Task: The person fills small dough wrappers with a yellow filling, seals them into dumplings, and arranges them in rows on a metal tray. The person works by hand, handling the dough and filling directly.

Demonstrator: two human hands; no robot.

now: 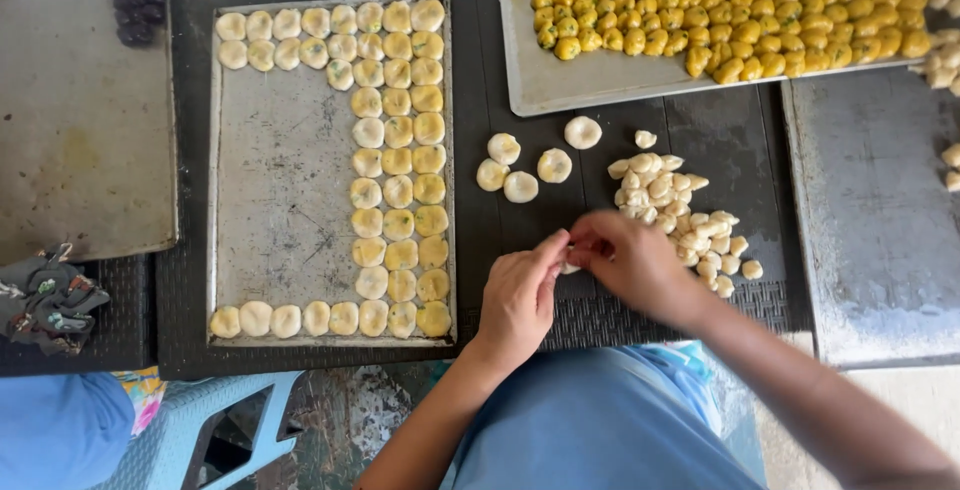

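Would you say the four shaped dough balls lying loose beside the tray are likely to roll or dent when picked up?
The dough balls look flattened underneath, so they probably stay put rather than roll. Their smooth, pale surface suggests soft dough, likely to dent under firm fingers. Being small, they seem light.

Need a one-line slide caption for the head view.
Both hands, left hand and right hand, pinch a dough piece between a half-filled baking tray and a pile of dough pieces.

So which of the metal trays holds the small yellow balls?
The tray at top right: yellow balls cover it, while the middle tray holds pale filled dough rounds.
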